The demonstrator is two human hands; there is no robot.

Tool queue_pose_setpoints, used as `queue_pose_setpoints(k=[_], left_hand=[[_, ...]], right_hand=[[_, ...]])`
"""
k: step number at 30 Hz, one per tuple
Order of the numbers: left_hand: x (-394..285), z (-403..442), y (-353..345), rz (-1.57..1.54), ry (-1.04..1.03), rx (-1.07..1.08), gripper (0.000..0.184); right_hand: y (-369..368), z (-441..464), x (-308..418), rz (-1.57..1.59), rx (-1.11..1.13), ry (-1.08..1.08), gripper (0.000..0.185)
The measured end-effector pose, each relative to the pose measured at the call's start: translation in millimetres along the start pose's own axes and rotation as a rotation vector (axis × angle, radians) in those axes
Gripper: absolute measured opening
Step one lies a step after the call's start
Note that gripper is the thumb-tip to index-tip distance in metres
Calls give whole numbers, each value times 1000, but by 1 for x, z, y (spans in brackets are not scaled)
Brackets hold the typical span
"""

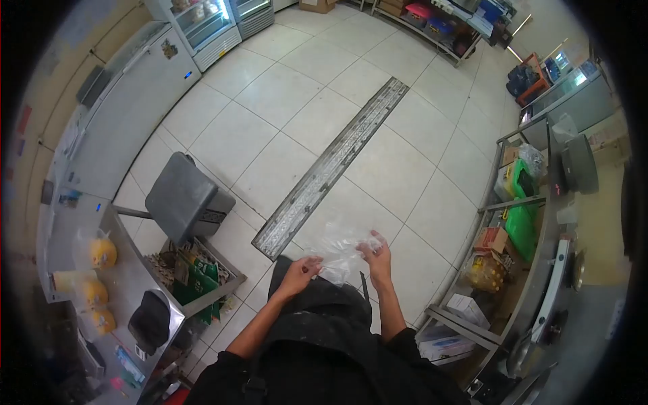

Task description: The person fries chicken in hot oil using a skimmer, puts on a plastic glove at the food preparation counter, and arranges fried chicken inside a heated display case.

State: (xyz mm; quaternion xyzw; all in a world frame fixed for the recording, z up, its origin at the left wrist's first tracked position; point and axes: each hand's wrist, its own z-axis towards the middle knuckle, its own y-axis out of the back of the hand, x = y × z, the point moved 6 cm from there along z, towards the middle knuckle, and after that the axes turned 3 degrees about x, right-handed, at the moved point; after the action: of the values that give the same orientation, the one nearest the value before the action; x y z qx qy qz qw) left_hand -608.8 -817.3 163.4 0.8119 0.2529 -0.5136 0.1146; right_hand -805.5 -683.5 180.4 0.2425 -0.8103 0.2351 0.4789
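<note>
A clear plastic bag (339, 253) is stretched between my two hands in front of my body, over the tiled floor. My left hand (302, 273) pinches the bag's left side with its fingers closed. On the other side, my right hand (375, 255) grips the bag's right edge, with some fingertips raised. The bag is crumpled and see-through, and I cannot make out anything inside it.
A metal floor grate (331, 165) runs diagonally ahead. To the left stand a grey lidded bin (181, 196), a steel counter (138, 270) with bags of yellow contents, and a white chest freezer (131, 111). Steel shelving (466, 324) with boxes lines the right.
</note>
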Motion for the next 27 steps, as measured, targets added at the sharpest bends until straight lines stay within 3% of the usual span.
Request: queue_pose_setpoints(k=[2,4,5,6,7,8,9,10,12,14,15,17,18,21,25,27], left_hand=[[-1,12,-3,64,-23,-27,29],[5,41,-8,-71,25,-33,27],[-5,58,-9,86,35,-24,25],[18,84,-9,140,-37,-22,21],[11,106,-13,119,-108,12,20],[-23,121,-18,180,-40,61,21],[-24,146,-22,104,-143,78,22],[-25,172,-23,214,-50,42,24],[-57,224,-31,128,-1,74,36],[-85,284,-41,184,25,202,44],[-104,312,-41,191,10,212,44],[-156,363,-55,320,-186,349,48],[-177,383,-60,322,-193,355,48],[-219,455,-77,80,-96,563,48],[-279,529,-88,105,-21,676,49],[-302,568,-90,179,-24,692,48]], right_hand=[[25,27,-12,41,-100,-32,59],[37,54,-10,61,-178,-47,59],[44,69,-11,54,-205,-31,59],[61,89,-18,-213,-281,-32,60],[66,102,-14,-104,-339,58,60],[79,113,-13,-338,-467,98,57],[89,126,-10,-397,-545,131,52],[84,132,20,-557,-548,252,44],[67,159,68,-840,-397,372,35],[39,191,106,-542,-143,126,28],[36,211,119,-540,-157,140,28],[18,250,134,-442,181,47,28],[22,266,148,-442,175,52,28],[25,326,195,-23,146,70,25],[60,412,210,42,145,61,18],[85,455,224,-8,16,77,16]])
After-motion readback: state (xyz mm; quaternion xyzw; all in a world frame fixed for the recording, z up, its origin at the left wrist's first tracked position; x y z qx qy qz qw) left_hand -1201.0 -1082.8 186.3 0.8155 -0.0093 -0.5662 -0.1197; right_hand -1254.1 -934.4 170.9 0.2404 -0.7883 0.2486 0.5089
